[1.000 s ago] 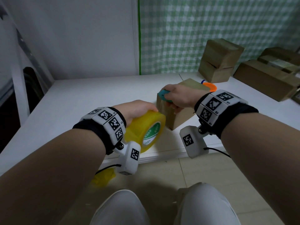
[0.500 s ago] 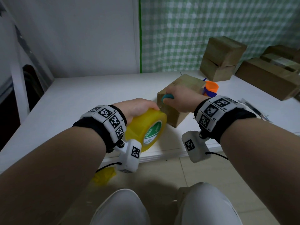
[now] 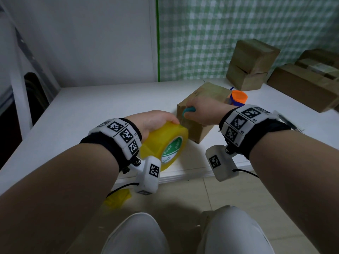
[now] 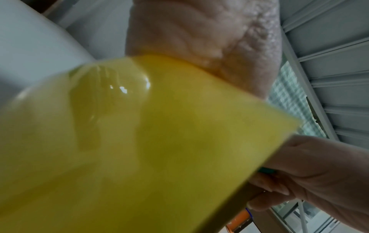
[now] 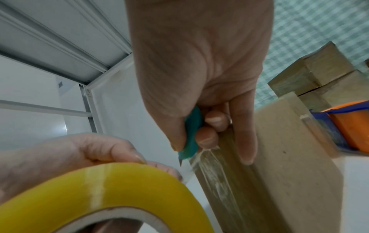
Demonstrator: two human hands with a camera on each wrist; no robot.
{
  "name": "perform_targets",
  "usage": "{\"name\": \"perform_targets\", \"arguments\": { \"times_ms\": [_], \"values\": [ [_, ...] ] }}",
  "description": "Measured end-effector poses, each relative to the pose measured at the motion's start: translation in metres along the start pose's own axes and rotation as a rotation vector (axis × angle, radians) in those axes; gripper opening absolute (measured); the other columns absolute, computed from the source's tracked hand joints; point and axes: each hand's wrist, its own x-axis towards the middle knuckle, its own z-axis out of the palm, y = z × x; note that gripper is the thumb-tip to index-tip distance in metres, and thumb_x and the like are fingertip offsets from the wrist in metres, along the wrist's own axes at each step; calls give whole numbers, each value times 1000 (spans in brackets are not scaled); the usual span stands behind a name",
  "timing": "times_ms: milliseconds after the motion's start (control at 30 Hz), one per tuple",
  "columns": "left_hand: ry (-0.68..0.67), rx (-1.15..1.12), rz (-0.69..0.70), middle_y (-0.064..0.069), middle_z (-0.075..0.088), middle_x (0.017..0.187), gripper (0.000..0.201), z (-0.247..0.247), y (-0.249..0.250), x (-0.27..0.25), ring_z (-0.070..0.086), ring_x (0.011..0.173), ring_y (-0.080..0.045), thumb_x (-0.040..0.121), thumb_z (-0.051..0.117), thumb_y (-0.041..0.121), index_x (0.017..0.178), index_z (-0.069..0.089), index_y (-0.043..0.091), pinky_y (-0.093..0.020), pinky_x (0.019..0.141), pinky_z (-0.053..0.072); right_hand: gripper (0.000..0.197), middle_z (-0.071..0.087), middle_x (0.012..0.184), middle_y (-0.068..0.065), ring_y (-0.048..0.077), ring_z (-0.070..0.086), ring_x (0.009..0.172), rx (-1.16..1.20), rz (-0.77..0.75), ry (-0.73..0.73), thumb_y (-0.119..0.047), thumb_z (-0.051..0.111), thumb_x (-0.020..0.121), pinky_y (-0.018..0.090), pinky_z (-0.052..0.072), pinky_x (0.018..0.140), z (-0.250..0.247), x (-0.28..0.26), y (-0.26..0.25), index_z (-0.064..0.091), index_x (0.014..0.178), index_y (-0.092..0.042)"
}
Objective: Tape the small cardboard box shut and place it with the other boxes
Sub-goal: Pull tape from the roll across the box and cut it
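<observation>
Left hand (image 3: 156, 121) curls over the tape roll (image 3: 165, 143); right hand (image 3: 203, 111) grips the small teal cutter (image 5: 191, 134), one finger extended.

Small box (image 3: 200, 114) on table (image 3: 91, 110), near front edge; tape roll (image 3: 165, 143) just left; cup (image 3: 238, 97) right behind; stacked boxes (image 3: 251, 65) far right, by curtain (image 3: 238, 30).

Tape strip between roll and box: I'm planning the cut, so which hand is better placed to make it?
The right hand. It already grips the teal cutter, blade tip beside the taped edge of the small box. The left hand is busy gripping the yellow tape roll.
</observation>
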Motion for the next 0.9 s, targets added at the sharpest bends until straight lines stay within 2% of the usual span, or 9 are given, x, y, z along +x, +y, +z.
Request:
{"name": "perform_targets", "arguments": {
  "times_ms": [67, 200, 367, 433, 533, 600, 667, 800, 900],
  "values": [
    [1, 2, -7, -19, 65, 116, 47, 0, 0, 1, 62, 105, -39, 81, 60, 43, 119, 55, 15, -49, 94, 49, 27, 48, 74, -1, 19, 48, 81, -51, -5, 10, -24, 43, 96, 27, 37, 55, 0, 0, -1, 59, 111, -7],
    [2, -2, -11, -19, 66, 113, 46, 0, 2, 2, 63, 99, -37, 81, 61, 43, 117, 57, 15, -48, 92, 50, 30, 53, 92, 6, 20, 49, 84, -138, 2, 12, -28, 42, 96, 30, 37, 70, 2, 1, -4, 59, 113, -8],
    [-7, -18, -11, -19, 65, 115, 46, 0, 2, 2, 63, 101, -38, 82, 60, 42, 120, 57, 16, -47, 90, 51, 31, 51, 89, 4, 20, 49, 82, -225, 4, -11, -30, 42, 96, 29, 38, 68, 3, 2, -8, 58, 114, -10],
    [4, -19, -14, -19, 65, 114, 45, 0, 1, 2, 63, 100, -37, 82, 60, 42, 118, 57, 16, -47, 90, 51, 30, 50, 80, 1, 19, 48, 80, -186, 4, -24, -28, 42, 96, 26, 39, 62, 1, 2, -7, 58, 114, -10],
    [13, -16, -21, -19, 65, 113, 46, 0, 2, 2, 63, 101, -37, 81, 61, 43, 118, 56, 17, -47, 89, 51, 28, 43, 68, -4, 15, 47, 64, -73, 10, -43, -24, 44, 95, 21, 37, 53, -3, 1, -4, 59, 113, -7],
    [16, -13, -26, -18, 66, 113, 47, 0, 2, 3, 63, 100, -37, 80, 62, 44, 118, 57, 16, -47, 89, 51, 26, 46, 70, -2, 14, 50, 59, -9, 15, -69, -21, 45, 94, 26, 47, 58, -4, 1, -3, 59, 112, -7],
    [19, -11, -33, -18, 66, 112, 48, 0, 2, 4, 63, 99, -37, 79, 63, 44, 118, 57, 16, -48, 89, 51, 21, 51, 75, 0, 20, 59, 64, 45, 29, -105, -20, 47, 94, 32, 56, 65, -5, 1, -1, 59, 107, -10],
    [24, -10, -34, -18, 66, 112, 47, 0, 3, 3, 63, 98, -37, 80, 62, 44, 118, 57, 16, -46, 89, 51, 6, 50, 78, 0, 28, 66, 74, 107, 54, -132, -19, 51, 93, 32, 58, 64, -8, 2, 0, 55, 94, -16],
    [25, -8, -34, -18, 66, 112, 49, 0, 3, 4, 63, 99, -37, 79, 63, 44, 118, 56, 16, -47, 90, 51, 4, 51, 80, 1, 33, 68, 80, 132, 63, -144, -19, 53, 91, 39, 60, 72, -9, 2, 1, 56, 93, -16]
  ]
}}
